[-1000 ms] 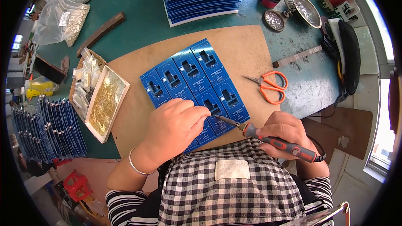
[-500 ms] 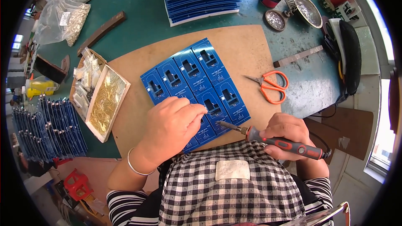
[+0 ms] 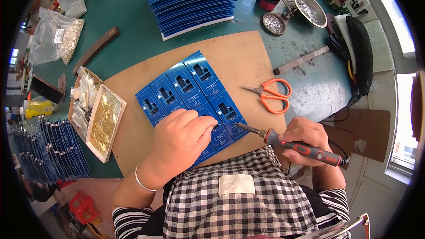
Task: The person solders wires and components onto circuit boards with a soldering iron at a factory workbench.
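Right now your left hand (image 3: 179,139) lies knuckles-up on the near end of the blue circuit-board panel (image 3: 190,93), fingers curled and pinching toward something at the board's surface that is too small to make out. Your right hand (image 3: 310,144) is closed around the red-and-grey soldering iron (image 3: 294,146), whose tip points left and hovers just beside the panel's near right corner, close to your left fingertips.

How many joints on this panel are finished cannot be read from here. Judging by the piles, much is left: the panel rests on a brown board mat (image 3: 239,62) in front of you, a tall stack of blue panels (image 3: 195,0) waits at the far side of the tabletop (image 3: 133,22), and more blue panels stand upright in a rack (image 3: 48,150) at your left.

As for containers, the shallow white tray (image 3: 105,121) just left of the mat holds gold-coloured pins; behind it a cardboard box (image 3: 82,99) holds small clear bags. A clear plastic bag (image 3: 55,40) of pale small parts lies further left. Beyond the orange scissors (image 3: 270,95), two round metal dishes (image 3: 310,9) hold silvery solder dross.
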A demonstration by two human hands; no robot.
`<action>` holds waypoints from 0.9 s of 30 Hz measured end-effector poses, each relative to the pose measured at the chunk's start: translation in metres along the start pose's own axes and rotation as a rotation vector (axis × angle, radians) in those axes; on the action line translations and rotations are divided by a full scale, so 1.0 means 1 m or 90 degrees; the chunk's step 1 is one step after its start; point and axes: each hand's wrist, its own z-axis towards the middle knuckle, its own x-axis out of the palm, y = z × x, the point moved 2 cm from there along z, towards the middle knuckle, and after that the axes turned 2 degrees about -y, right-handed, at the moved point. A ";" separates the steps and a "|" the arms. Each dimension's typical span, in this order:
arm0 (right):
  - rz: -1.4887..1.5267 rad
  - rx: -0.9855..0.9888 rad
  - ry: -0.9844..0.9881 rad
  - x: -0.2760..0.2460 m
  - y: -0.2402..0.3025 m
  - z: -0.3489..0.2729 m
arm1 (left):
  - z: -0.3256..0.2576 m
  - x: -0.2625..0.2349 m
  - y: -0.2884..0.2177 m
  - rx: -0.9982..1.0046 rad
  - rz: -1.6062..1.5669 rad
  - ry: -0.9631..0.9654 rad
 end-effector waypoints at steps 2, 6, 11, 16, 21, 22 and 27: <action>0.001 0.002 0.001 -0.001 0.001 0.001 | 0.004 0.003 -0.003 0.009 0.004 0.004; -0.006 -0.021 0.016 -0.002 -0.002 0.004 | 0.008 0.009 -0.003 0.013 -0.008 -0.003; -0.003 -0.021 0.029 -0.003 -0.006 0.007 | 0.011 0.010 -0.004 0.013 0.008 0.014; -0.003 -0.010 0.033 -0.004 -0.007 0.007 | 0.016 0.012 -0.005 0.018 -0.015 -0.008; 0.004 -0.009 0.040 -0.003 -0.006 0.009 | 0.017 0.013 -0.004 0.024 -0.003 -0.003; 0.004 -0.008 0.039 -0.003 -0.007 0.008 | 0.017 0.013 -0.004 0.024 0.001 -0.001; -0.002 -0.006 0.044 -0.003 -0.008 0.009 | 0.018 0.015 -0.005 0.025 -0.003 0.000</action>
